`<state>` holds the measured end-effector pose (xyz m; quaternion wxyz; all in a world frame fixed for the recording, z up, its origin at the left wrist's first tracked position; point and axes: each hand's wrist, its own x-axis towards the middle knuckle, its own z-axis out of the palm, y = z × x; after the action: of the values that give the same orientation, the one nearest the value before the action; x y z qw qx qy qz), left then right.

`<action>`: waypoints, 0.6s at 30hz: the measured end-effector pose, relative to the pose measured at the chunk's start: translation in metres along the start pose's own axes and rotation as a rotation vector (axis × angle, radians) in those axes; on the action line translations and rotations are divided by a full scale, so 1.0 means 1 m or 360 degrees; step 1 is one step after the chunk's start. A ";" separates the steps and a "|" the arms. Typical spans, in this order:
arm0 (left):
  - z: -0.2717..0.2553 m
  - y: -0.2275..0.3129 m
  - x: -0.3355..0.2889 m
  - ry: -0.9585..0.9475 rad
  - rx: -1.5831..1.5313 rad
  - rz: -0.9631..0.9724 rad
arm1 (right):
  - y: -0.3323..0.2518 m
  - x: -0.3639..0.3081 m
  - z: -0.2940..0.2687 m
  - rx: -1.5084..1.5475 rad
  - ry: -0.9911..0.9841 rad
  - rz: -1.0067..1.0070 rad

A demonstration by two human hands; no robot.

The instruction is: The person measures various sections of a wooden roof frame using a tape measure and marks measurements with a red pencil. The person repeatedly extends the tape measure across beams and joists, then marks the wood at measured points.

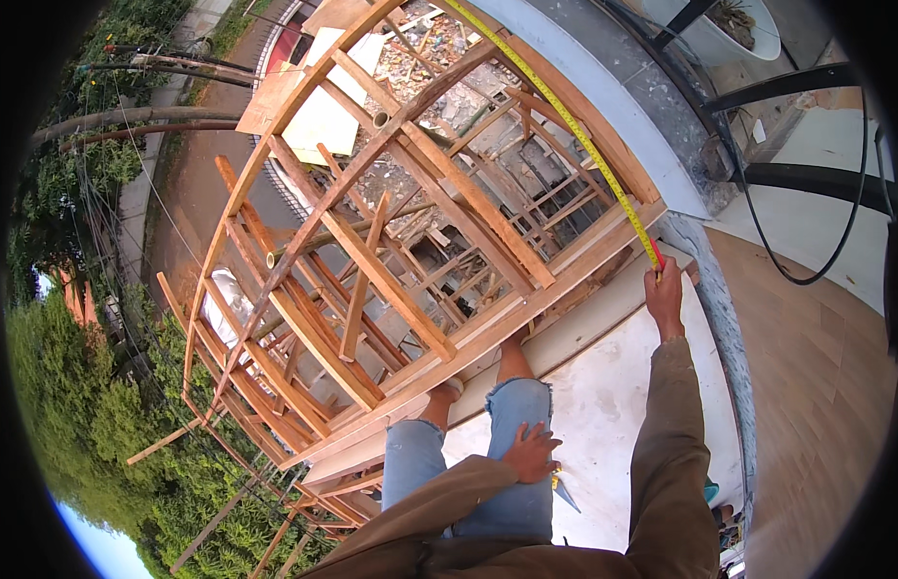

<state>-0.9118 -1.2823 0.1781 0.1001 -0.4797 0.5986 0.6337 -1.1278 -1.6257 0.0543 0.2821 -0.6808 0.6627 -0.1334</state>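
Observation:
A yellow tape measure (586, 138) stretches along the wall's edge from the top of the picture down to my right hand (664, 294). The fingers of that hand are closed around its near end, where a red part shows. My right arm reaches forward in a brown sleeve. My left hand (532, 454) lies on my thigh, over the blue denim shorts (519, 415), with its fingers stretched out and nothing in it. Beside that leg is a grey pointed blade (567, 494) with a bit of yellow, partly hidden.
Ahead and left, a wooden beam frame (410, 328) has wide gaps, with rubble (430, 58) far below. I sit on a pale ledge (603, 405). To the right are a tiled floor (806, 357), black metal bars with a hanging cable (835, 256), and a white planter (758, 39).

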 end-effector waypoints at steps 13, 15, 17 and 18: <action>-0.003 0.001 0.008 -0.0021 -0.0014 -0.0021 | 0.037 0.016 0.004 -0.0127 0.0058 0.0088; -0.002 0.000 0.012 -0.0015 -0.0007 -0.0016 | 0.053 0.019 0.010 -0.0211 0.0071 0.0101; -0.002 0.001 0.014 -0.0025 0.0046 0.0002 | 0.072 0.023 0.015 -0.0238 0.0069 0.0135; -0.002 0.001 0.015 -0.0019 0.0068 0.0000 | 0.082 0.023 0.018 -0.0218 0.0079 0.0127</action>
<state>-0.9192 -1.2911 0.1682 0.1140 -0.4736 0.6115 0.6236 -1.1837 -1.6410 -0.0103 0.2233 -0.6680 0.7037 -0.0931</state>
